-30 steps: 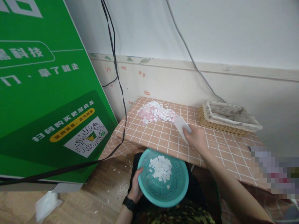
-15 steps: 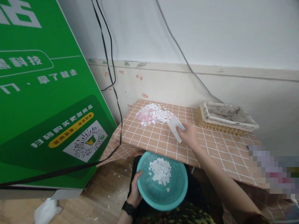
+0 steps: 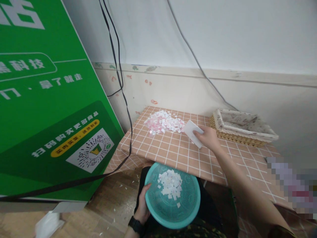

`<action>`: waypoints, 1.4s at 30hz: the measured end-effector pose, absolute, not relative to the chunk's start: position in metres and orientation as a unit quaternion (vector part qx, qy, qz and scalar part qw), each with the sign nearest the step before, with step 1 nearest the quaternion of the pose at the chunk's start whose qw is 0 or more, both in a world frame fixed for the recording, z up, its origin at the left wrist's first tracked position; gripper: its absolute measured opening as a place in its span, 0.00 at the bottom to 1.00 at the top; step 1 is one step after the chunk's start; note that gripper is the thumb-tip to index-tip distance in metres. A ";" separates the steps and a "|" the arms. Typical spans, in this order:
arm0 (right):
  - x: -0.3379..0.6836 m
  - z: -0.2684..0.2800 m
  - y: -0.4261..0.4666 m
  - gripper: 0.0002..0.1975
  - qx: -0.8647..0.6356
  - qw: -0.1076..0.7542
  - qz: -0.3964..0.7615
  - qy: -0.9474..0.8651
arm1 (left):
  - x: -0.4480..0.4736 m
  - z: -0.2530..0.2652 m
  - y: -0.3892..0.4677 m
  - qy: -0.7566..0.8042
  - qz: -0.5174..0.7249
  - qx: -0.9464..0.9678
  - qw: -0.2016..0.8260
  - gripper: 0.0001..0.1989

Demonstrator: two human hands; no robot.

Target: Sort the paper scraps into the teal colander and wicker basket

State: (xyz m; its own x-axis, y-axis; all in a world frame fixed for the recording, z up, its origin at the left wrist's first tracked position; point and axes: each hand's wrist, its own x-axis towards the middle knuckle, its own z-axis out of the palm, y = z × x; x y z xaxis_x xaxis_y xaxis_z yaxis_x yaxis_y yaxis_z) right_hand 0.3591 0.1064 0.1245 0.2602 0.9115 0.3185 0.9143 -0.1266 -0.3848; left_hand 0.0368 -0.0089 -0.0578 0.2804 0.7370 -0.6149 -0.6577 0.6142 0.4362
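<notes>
My left hand (image 3: pixel 143 204) grips the left rim of a teal plastic basket (image 3: pixel 173 218), which rests on my lap below the table edge. Several small white paper pieces (image 3: pixel 170 184) lie inside it. Over the table, my right hand (image 3: pixel 206 136) is closed around a flat white card (image 3: pixel 193 133), held tilted with its upper left end close to the heap. That heap of white and pinkish paper bits (image 3: pixel 162 122) spreads on the checked tablecloth (image 3: pixel 153 145), toward the wall.
A wicker basket with a cloth lining (image 3: pixel 244 127) stands at the back right of the table. A green printed panel (image 3: pixel 49 99) fills the left, with a black strap (image 3: pixel 127 115) hanging past the table corner. Paper scraps dot the wooden floor (image 3: pixel 111 198).
My right hand and the white card have moved a little to the right along the table. My left hand still holds the basket.
</notes>
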 end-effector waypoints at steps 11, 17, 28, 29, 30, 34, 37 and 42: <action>0.362 0.137 0.106 0.16 -0.721 0.249 0.057 -0.644 | 0.037 -0.061 -0.008 0.418 0.435 0.046 0.796 0.15; 0.361 0.139 0.107 0.16 -0.713 0.251 0.067 -0.652 | 0.038 -0.057 -0.008 0.420 0.441 0.048 0.791 0.13; 0.353 0.140 0.114 0.16 -0.711 0.249 0.097 -0.650 | 0.037 -0.053 -0.010 0.417 0.449 0.054 0.788 0.12; 0.351 0.140 0.116 0.15 -0.712 0.244 0.100 -0.651 | 0.037 -0.052 -0.010 0.418 0.452 0.056 0.786 0.11; 0.349 0.140 0.117 0.15 -0.712 0.240 0.102 -0.652 | 0.037 -0.052 -0.010 0.419 0.454 0.058 0.784 0.11; 0.348 0.142 0.122 0.16 -0.710 0.248 0.095 -0.652 | 0.038 -0.049 -0.010 0.416 0.450 0.058 0.788 0.12; 0.350 0.143 0.123 0.16 -0.716 0.268 0.084 -0.639 | 0.038 -0.047 -0.010 0.419 0.450 0.044 0.788 0.12; 0.347 0.144 0.123 0.16 -0.713 0.252 0.131 -0.641 | 0.038 -0.047 -0.009 0.410 0.460 0.038 0.787 0.11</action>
